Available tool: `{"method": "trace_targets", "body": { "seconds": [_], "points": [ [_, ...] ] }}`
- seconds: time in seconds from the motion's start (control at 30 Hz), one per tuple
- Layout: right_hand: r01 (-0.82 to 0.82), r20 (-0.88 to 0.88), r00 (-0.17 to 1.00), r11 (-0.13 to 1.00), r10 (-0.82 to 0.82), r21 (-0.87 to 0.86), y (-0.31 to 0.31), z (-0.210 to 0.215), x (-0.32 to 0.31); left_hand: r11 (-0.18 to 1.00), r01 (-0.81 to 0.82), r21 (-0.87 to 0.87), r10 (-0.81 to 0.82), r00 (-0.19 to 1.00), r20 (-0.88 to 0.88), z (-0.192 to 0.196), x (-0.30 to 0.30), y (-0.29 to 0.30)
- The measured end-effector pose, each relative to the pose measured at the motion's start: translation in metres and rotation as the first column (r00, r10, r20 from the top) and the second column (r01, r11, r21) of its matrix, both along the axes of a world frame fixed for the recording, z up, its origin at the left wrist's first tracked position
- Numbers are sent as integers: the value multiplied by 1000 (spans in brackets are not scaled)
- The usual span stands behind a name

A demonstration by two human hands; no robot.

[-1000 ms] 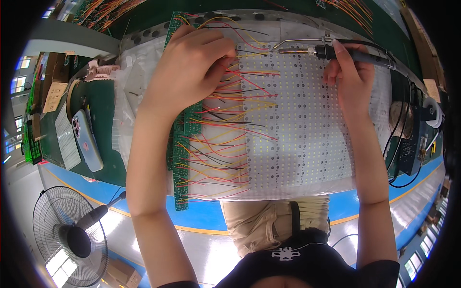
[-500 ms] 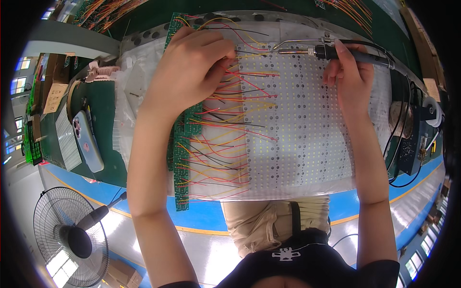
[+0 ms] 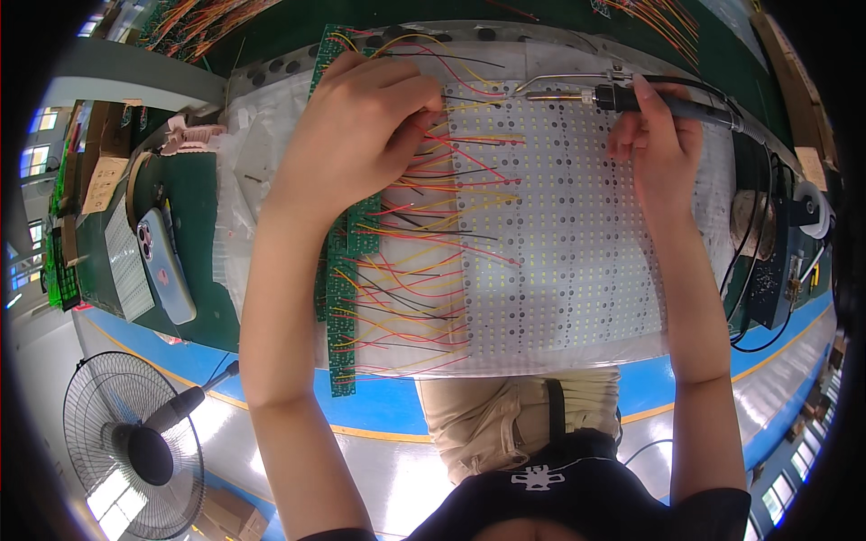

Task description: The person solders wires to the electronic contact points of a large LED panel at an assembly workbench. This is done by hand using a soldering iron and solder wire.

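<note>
My left hand (image 3: 370, 126) is closed in a pinch over the upper end of a column of green circuit boards (image 3: 343, 352). A yellow wire (image 3: 478, 105) runs out from its fingertips onto a white LED panel (image 3: 541, 261) dotted with small yellowish lights. In my right hand (image 3: 666, 135) is a soldering iron (image 3: 622, 98), held level over the panel's top edge. Its tip points left, near the wire's end. A thin bent metal tube (image 3: 573, 78) is clamped above the iron. Red, black and yellow wires (image 3: 415, 279) fan from the boards to the panel.
A phone (image 3: 167, 270) lies on the green table at left, beside a pink item (image 3: 192, 135). At right stand a dark box-shaped unit (image 3: 774, 270) and black cables (image 3: 762, 225). A floor fan (image 3: 135, 442) is at lower left. More wire bundles (image 3: 203, 32) lie at the back.
The iron's tip has shifted very slightly to the right, and my right index finger has moved a little. My left hand stays almost still.
</note>
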State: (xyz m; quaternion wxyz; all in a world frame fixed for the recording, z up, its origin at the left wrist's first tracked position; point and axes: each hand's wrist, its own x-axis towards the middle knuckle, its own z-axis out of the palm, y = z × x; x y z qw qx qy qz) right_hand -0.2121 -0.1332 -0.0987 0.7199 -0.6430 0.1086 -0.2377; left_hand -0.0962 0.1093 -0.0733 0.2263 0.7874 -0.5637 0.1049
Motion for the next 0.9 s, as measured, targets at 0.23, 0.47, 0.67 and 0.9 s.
{"method": "trace_targets", "body": {
  "seconds": [0.23,0.47,0.67,0.9],
  "points": [
    [16,4,1000,1000,-16,14,1,1,0,1000,-4,-3,4,1000,8,-1,0,1],
    [-3,33,999,998,1,66,-2,1,0,996,-37,-76,30,996,-87,3,-3,-2],
    [38,-3,999,997,-38,73,0,2,0,992,59,-111,-69,994,-88,2,2,2],
    [18,-16,1000,996,-17,87,0,3,0,993,21,-114,-27,998,-52,0,3,-1]
  ]
}}
